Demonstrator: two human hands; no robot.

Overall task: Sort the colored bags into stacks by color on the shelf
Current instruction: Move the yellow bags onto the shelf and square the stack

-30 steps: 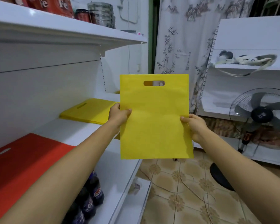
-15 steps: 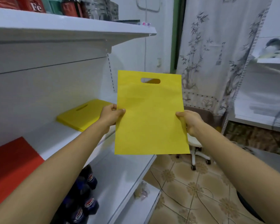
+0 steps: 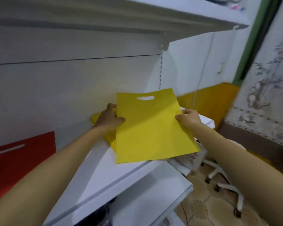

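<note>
With the left hand point(image 3: 110, 119) and right hand point(image 3: 189, 119) each pinching a side edge of the yellow bag point(image 3: 152, 128), held tilted over the yellow stack point(image 3: 111, 141) near the shelf's point(image 3: 129, 176) far end, lower it flat and square its edges before letting go.
</note>
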